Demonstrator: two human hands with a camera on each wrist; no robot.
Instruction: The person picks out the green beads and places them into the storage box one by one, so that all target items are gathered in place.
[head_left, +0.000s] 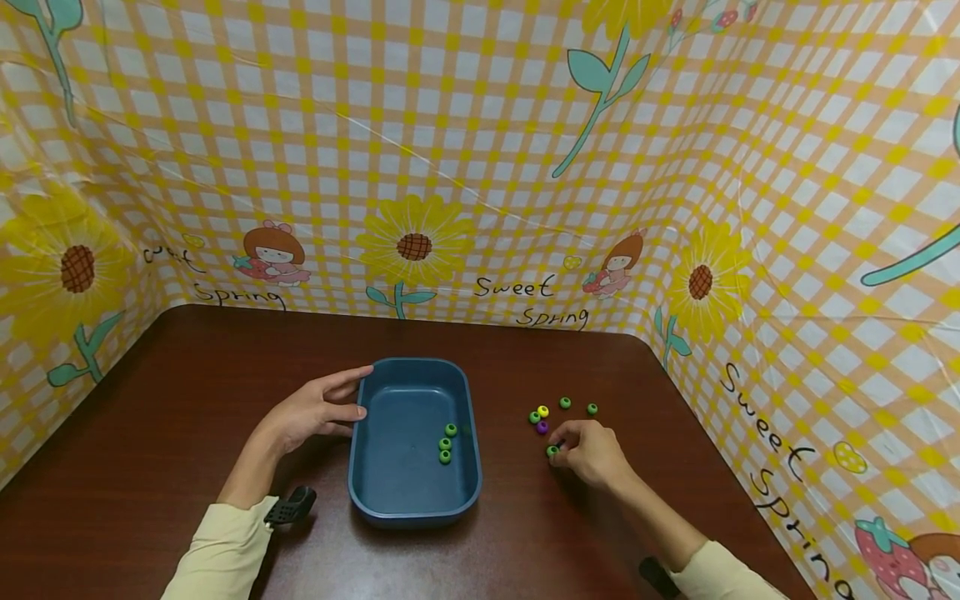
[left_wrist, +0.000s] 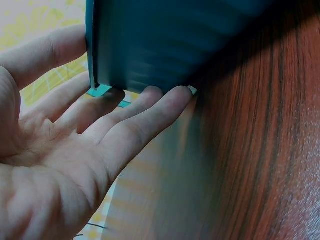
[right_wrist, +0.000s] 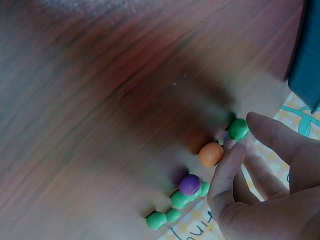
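Note:
A blue rectangular tray [head_left: 408, 479] lies lengthwise in front of me with three green beads [head_left: 445, 445] near its right wall. My left hand [head_left: 311, 412] rests its fingertips along the tray's left side, fingers nearly straight; the left wrist view shows the fingers [left_wrist: 145, 120] at the outer wall. To the right of the tray, my right hand [head_left: 592, 454] pinches a green bead [right_wrist: 238, 128] at the fingertips, low over the table. Close by its fingers is an orange bead [right_wrist: 211, 154], hidden in the head view.
Beyond the right hand lie a purple bead [head_left: 542, 427], a yellow bead [head_left: 543, 412] and three loose green beads, one of them [head_left: 565, 402] farther back. The brown wooden table [head_left: 315, 567] is bounded by a checked, flower-printed cloth [head_left: 465, 150] at the back and sides.

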